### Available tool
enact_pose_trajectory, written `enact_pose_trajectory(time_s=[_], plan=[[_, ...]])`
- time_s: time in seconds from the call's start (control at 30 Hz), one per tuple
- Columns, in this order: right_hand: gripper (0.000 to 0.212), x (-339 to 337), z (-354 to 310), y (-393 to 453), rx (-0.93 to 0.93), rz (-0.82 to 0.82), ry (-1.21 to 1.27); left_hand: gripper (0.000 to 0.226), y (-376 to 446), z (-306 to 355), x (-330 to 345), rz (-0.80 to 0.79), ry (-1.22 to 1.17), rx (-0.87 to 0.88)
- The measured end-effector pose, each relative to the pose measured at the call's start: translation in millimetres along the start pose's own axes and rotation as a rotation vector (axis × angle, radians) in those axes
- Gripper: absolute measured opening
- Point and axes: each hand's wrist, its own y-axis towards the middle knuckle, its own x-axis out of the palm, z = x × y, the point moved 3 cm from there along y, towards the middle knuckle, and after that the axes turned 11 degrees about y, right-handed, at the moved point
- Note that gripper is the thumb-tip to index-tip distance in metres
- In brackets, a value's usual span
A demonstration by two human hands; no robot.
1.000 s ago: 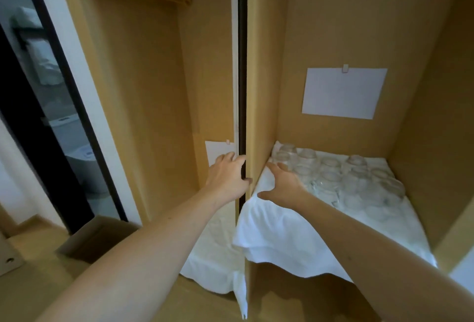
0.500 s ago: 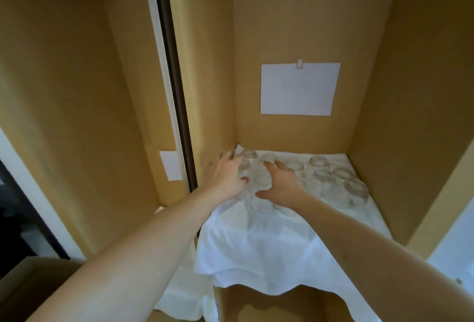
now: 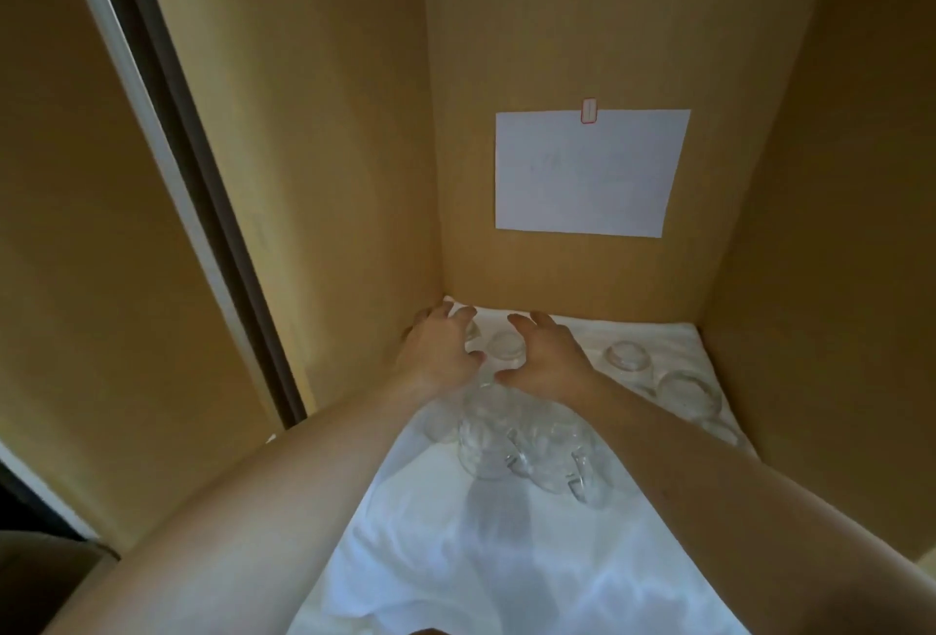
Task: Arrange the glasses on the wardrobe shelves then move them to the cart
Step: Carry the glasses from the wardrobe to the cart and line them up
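Several clear glasses stand upside down on a white cloth (image 3: 506,563) that covers the wardrobe shelf. My left hand (image 3: 438,353) reaches into the back left corner, its fingers curled over a corner glass (image 3: 471,330). Beside it, my right hand (image 3: 549,358) lies with its fingers spread. Another glass (image 3: 506,346) sits between that hand's thumb and forefinger, and I cannot tell if it is touched. A close cluster of glasses (image 3: 506,447) stands under my wrists. Two more glasses (image 3: 628,356) (image 3: 689,391) stand at the right.
Wooden walls close the compartment at the left, back and right. A white paper sheet (image 3: 587,173) is clipped to the back wall. The dark sliding door edge (image 3: 192,209) runs down the left. The cloth hangs over the shelf's front edge.
My view has moved closer and to the right, into the compartment. Both hands have reached deeper to the back row of glasses, the left one into the corner.
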Motion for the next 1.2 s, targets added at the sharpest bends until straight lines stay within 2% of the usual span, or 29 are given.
enact_pose_trajectory(time_s=[0.33, 0.73, 0.97, 1.2], plan=[[0.090, 24, 11, 53, 0.002, -0.133, 0.029, 0.072, 51, -16, 36, -0.166, -0.014, -0.079], [0.085, 24, 16, 75, 0.047, -0.218, 0.134, 0.083, 88, -27, 68, -0.305, -0.016, -0.017], [0.081, 22, 12, 73, 0.067, -0.179, 0.191, 0.084, 98, -28, 62, -0.321, -0.112, 0.008], [0.083, -1, 1, 70, 0.039, -0.030, 0.268, 0.081, 111, -18, 14, -0.149, -0.056, 0.056]])
